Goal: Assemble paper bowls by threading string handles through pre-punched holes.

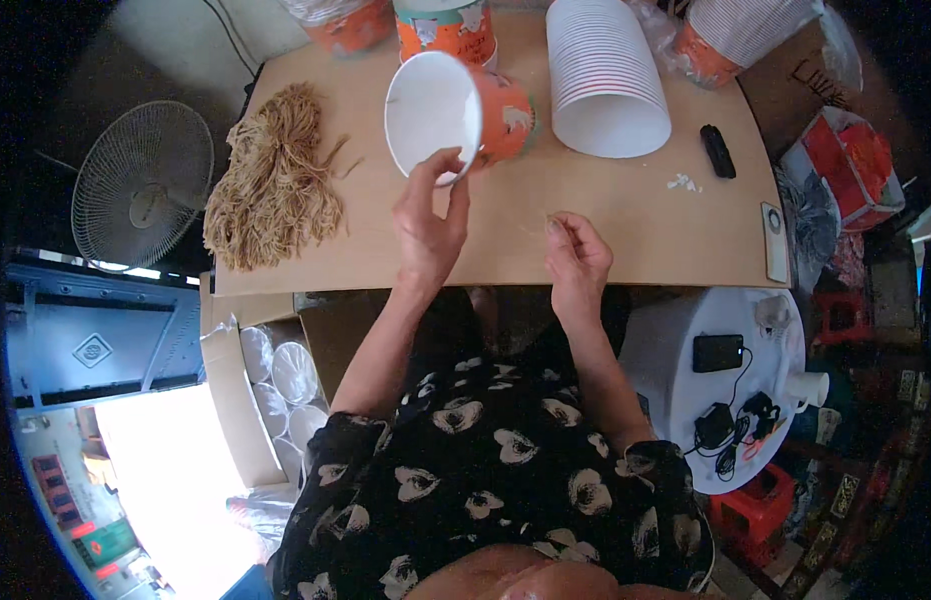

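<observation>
Centrally in the upper half of the frame, the left hand [428, 222] pinches the lower rim of an orange paper cup [455, 108] lying tilted on its side, white inside facing the camera, on the wooden tabletop [625, 225]. Just right of it, the right hand [577, 258] is loosely curled, its fingertips [555, 226] pinched on what looks like a thin pale strand, too fine to tell for sure. At upper left of the board lies a bundle of tan strings [275, 180]. A stack of white cups [602, 75] lies on its side at upper right, with a small black object [717, 151] beside it. A white fan [141, 185] stands at far left.
</observation>
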Demonstrator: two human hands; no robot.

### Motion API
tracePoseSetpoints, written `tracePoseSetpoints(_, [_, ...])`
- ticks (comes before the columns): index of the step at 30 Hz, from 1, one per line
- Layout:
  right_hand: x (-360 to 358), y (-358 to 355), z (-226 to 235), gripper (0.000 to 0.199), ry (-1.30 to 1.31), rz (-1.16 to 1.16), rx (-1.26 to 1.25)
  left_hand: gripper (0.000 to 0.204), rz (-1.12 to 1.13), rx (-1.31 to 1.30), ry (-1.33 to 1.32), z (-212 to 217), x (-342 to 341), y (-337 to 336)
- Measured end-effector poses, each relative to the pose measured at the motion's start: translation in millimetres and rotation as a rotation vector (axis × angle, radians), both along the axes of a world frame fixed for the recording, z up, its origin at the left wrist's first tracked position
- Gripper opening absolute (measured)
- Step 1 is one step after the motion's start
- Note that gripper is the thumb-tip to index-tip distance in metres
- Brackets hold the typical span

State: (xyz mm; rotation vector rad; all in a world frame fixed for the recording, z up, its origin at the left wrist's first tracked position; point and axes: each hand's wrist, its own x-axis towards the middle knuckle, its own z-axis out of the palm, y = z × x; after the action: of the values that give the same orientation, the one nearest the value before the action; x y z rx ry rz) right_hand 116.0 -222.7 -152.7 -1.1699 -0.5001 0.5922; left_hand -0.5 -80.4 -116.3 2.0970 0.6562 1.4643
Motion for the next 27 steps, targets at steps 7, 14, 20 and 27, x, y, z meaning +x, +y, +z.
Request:
tracePoseSetpoints(7, [-17.5, 23.0, -11.4, 0.009, -0.178, 0.052, -0.033, 0.032, -0.061, -0.266, -0.019, -52.5, -25.1, -2.8])
tracePoseSetpoints(14, [-35.5, 37.4, -2.8, 0.006, -0.359, 0.06, -0.029, 0.034, -0.169, -0.379, -0.061, -45.9, -25.4, -15.1])
tracePoseSetpoints(20, [-34.2, 41.0, 2.7, 0.007, -0.4, 0.067, -0.042, 0.032, -0.273, -0.492, -0.169, -46.5, -25.8, -17.0])
tracePoseSetpoints(27, [-29.3, 43.8, 8.2, 0.009, -0.496, 0.046, -0.07, 0.033, -0.323, -0.514, -0.138, -50.4, -23.8, -16.0])
